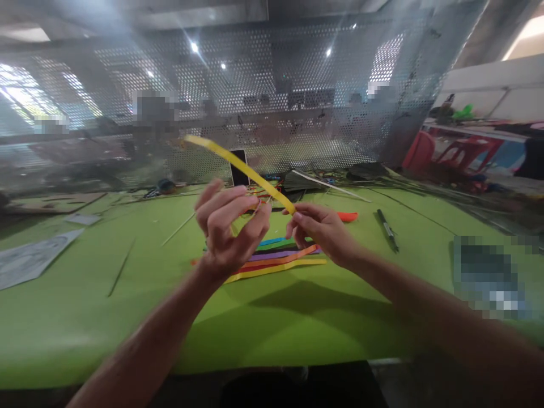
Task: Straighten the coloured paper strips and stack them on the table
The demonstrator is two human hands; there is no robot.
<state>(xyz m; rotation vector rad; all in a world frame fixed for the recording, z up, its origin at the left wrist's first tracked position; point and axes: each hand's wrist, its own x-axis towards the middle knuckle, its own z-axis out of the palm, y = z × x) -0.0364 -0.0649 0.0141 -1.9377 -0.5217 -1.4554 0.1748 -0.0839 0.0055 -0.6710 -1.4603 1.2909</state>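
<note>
Right hand (318,229) holds strip (244,166); left (229,226) unclear

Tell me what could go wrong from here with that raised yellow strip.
Slipping or creasing: the right hand pinches the raised yellow strip by its lower end only, so the long free length might swing, bend or pull loose.

Snagging: the strip passes close above the left hand and could catch on its fingers.

Disarray: coloured strips lie close together below both hands, so a low sweep might shift them.
</note>
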